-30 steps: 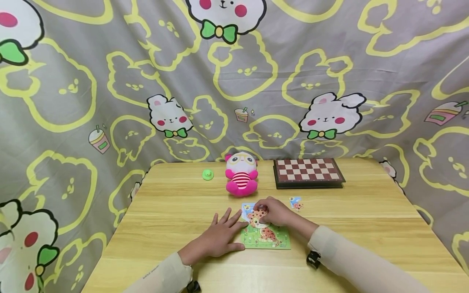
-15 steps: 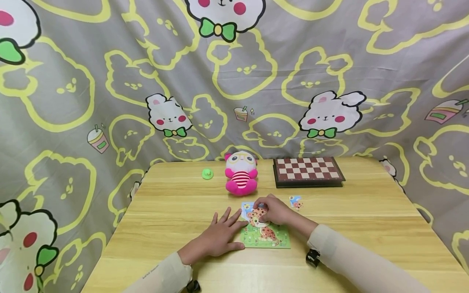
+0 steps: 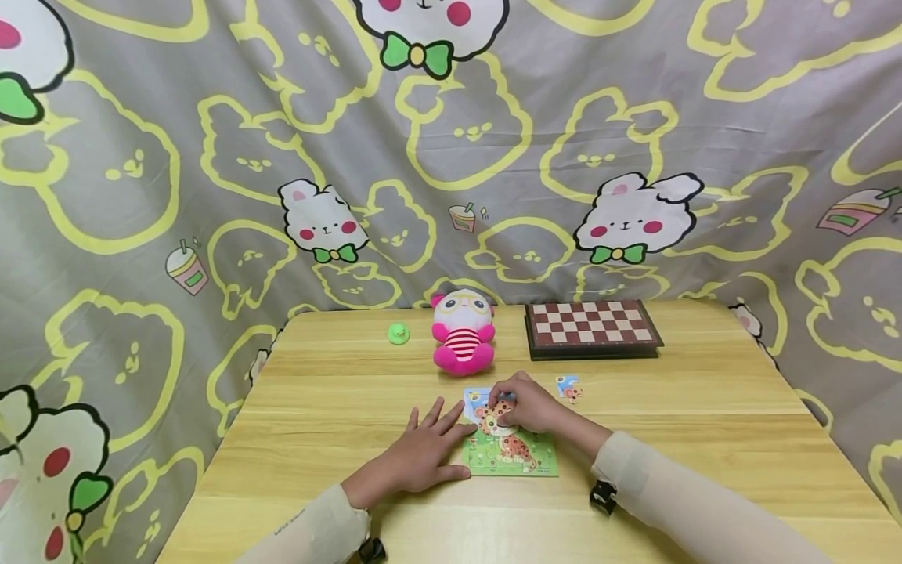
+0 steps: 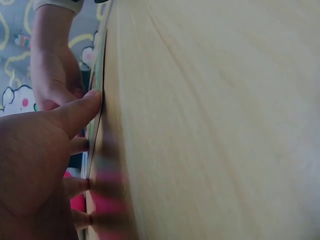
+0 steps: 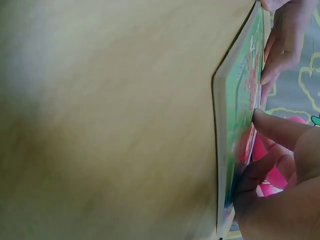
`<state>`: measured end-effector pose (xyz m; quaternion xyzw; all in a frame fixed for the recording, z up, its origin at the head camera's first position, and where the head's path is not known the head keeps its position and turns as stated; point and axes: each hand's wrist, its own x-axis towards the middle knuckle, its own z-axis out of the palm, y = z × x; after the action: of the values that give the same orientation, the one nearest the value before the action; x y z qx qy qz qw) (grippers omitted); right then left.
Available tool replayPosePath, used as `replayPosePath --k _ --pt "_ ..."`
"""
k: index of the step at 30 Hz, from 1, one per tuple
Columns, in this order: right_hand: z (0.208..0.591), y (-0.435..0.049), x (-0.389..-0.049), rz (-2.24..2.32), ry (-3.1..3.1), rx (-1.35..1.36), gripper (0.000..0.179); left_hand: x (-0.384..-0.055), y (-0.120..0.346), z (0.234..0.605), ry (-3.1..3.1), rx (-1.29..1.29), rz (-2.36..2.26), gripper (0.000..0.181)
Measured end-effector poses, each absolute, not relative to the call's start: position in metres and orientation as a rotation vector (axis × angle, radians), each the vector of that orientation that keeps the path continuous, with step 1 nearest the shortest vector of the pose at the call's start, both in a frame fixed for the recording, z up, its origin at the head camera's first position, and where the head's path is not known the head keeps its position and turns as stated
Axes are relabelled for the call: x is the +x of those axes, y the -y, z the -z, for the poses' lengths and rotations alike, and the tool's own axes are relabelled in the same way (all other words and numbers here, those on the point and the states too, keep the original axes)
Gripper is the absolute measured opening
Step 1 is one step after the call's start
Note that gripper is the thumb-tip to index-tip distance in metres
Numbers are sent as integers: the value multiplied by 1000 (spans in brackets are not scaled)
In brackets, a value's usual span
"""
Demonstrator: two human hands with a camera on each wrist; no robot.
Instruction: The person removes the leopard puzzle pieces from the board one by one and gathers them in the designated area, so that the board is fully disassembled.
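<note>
A jigsaw puzzle (image 3: 510,462) with a cartoon leopard on green grass lies flat on the wooden table. My left hand (image 3: 421,458) rests at its left side with fingers spread; in the left wrist view the thumb (image 4: 90,102) touches the board's edge. Over the upper part of the picture, my right hand (image 3: 530,405) has its thumb and fingers curled down on a puzzle piece by the leopard's head, partly hidden under the hand. The right wrist view shows the thumb and fingers of the right hand (image 5: 280,170) against the puzzle's surface (image 5: 243,95).
A loose puzzle piece (image 3: 569,388) with blue sky and a small animal lies right of the board. Behind stand a pink panda plush (image 3: 463,335), a small green toy (image 3: 398,334) and a folded chessboard (image 3: 592,327). A patterned curtain (image 3: 395,157) surrounds the table (image 3: 338,407).
The head view has shifted very slightly. Both hands keep their places on the puzzle, with only tiny movement of the right fingers.
</note>
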<state>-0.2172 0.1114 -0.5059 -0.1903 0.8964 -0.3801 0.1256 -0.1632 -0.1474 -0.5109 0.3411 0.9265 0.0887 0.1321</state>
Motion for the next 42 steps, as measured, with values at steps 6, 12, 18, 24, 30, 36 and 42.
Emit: replayPosePath --k 6,12,18,24,30,36,42 --pt "506 -112 -217 1087 -2605 -579 39 -163 148 511 -2682 997 -256 73" --pt "504 -111 -218 1063 -2596 -573 37 -162 147 510 -2683 995 -257 73" --pt "505 -110 -218 1086 -2588 -537 35 -162 146 506 -2671 986 -281 73" --pt "505 -110 -218 1099 -2591 -537 35 -163 144 506 -2642 1004 -235 61" --pt "509 -115 -222 1112 -2594 -552 39 -163 143 503 -2617 1010 -222 57" --pt "511 -120 -226 1180 -2569 -535 38 -161 143 500 -2623 1014 -228 58" --pt "513 -121 -229 1183 -2570 -519 37 -162 143 501 -2620 1007 -225 58"
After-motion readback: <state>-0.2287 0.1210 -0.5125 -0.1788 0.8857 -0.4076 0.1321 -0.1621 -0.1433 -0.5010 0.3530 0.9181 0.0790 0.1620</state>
